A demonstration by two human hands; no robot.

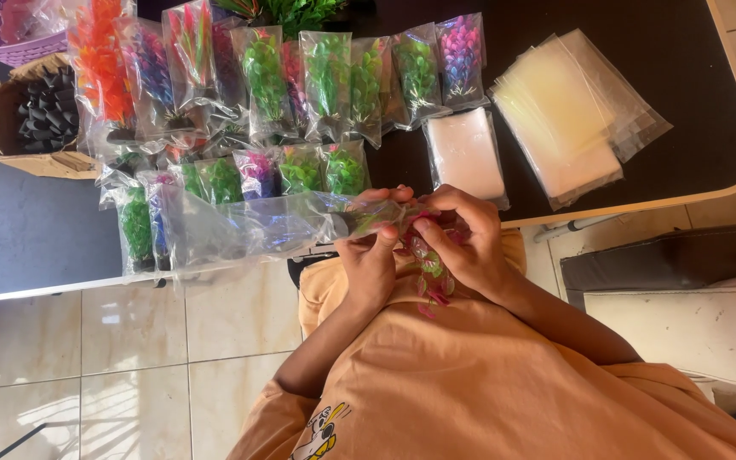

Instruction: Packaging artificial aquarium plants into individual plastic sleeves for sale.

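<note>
Both hands are closed on one thing: the left hand (368, 260) pinches the clear bag (240, 226), whose long axis runs leftward from it, and the right hand (466, 234) grips the pink-green plastic plant (428, 268) at the bag's mouth.

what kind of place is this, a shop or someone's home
Probably a home packing spot, not a shop: a black table with white edging on a tiled floor, rows of bagged plastic plants, and a stack of empty clear bags. Both hands hold a pink-green plastic plant.
</note>
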